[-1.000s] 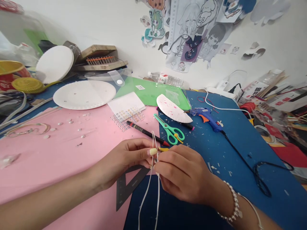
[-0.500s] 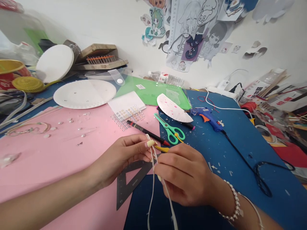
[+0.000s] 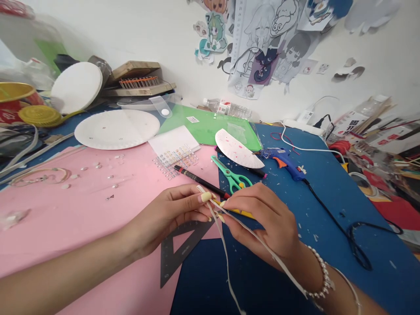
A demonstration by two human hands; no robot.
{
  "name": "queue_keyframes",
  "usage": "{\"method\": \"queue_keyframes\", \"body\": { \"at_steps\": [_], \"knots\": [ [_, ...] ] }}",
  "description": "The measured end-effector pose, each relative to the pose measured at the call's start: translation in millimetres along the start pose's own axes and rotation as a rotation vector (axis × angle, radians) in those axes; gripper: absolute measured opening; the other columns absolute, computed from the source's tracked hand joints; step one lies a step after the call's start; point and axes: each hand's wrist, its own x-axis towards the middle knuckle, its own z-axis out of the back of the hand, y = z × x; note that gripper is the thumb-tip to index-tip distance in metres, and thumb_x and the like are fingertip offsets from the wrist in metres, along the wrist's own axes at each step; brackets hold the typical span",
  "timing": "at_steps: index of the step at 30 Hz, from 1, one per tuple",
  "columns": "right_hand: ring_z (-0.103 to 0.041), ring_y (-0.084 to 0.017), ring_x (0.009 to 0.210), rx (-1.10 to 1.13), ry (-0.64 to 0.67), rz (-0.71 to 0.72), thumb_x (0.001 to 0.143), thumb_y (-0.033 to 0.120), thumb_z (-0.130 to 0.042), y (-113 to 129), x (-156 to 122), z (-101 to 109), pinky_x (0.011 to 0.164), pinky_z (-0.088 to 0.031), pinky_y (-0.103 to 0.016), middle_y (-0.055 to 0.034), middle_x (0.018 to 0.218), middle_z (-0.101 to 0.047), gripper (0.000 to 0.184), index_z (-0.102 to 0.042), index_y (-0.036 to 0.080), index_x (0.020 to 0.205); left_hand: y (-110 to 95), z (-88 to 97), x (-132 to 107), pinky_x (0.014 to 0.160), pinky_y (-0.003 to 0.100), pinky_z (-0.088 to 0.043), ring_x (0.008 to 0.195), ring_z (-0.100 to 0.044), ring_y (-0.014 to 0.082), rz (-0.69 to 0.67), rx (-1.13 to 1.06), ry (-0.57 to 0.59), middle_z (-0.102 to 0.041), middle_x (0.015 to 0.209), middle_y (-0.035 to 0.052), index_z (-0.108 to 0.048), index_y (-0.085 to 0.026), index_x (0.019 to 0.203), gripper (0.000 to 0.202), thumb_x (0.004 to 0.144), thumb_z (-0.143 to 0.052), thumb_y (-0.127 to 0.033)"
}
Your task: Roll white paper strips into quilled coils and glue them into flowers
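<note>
left hand (image 3: 164, 215) pinching, right hand (image 3: 262, 221) pinching alongside

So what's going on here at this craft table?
A person works a white cord with both bare hands. The left hand pinches its folded end; the right hand grips the cord beside it, two strands trailing toward the person. Just beyond lie green scissors, a pencil and a blue glue gun.
</note>
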Motion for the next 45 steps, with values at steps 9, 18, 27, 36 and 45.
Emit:
{"method": "queue_keyframes", "body": {
  "at_steps": [9,18,27,36,45],
  "knots": [
    [-0.055,-0.013,0.072,0.041,0.013,0.016,0.075,0.011,-0.058,-1.5,-1.3,0.3,0.067,-0.047,-0.028,-0.0037,0.077,-0.063,0.012,-0.059,0.015,0.086,1.3,0.0,-1.3,0.064,0.013,-0.05,0.064,-0.06,0.0074,0.006,-0.001,0.024,-0.067,0.067,-0.0014,-0.068,-0.016,0.073,0.01,0.078,-0.059,-0.019],
    [-0.056,-0.011,0.07,0.149,0.113,-0.004,0.076,0.009,-0.055,-0.9,2.6,0.8,0.066,-0.047,-0.025,-0.0043,0.074,-0.063,0.008,-0.06,0.013,0.08,-2.1,-3.1,-2.7,0.06,0.013,-0.045,0.058,-0.055,0.0065,0.034,0.118,0.027,-0.064,0.059,-0.0033,-0.066,-0.017,0.063,0.009,0.07,-0.066,-0.021],
    [-0.057,-0.011,0.067,0.297,0.169,-0.137,0.076,0.013,-0.056,-3.5,1.7,-1.6,0.062,-0.046,-0.023,-0.0041,0.069,-0.063,0.006,-0.062,0.012,0.074,-2.1,-5.5,-4.1,0.058,0.013,-0.042,0.058,-0.053,0.0065,0.003,0.251,0.044,-0.062,0.058,-0.0047,-0.068,-0.019,0.063,0.01,0.072,-0.063,-0.019],
    [-0.054,-0.009,0.063,0.442,0.214,-0.424,0.072,0.019,-0.062,-3.2,2.2,-2.5,0.057,-0.045,-0.021,0.0014,0.07,-0.058,0.005,-0.058,0.017,0.073,-1.9,-4.0,-4.0,0.058,0.013,-0.042,0.059,-0.054,0.0069,0.018,0.264,0.058,-0.064,0.061,-0.0035,-0.067,-0.019,0.064,0.01,0.073,-0.062,-0.018],
    [-0.05,-0.009,0.065,0.561,0.341,-0.621,0.07,0.026,-0.065,-4.0,4.0,-0.4,0.06,-0.044,-0.023,0.0012,0.077,-0.056,0.018,-0.054,0.018,0.081,-3.0,-7.5,-3.2,0.058,0.016,-0.042,0.059,-0.054,0.0094,-0.014,0.365,0.157,-0.061,0.06,-0.0031,-0.069,-0.02,0.064,0.017,0.076,-0.056,-0.018]
  ]
}}
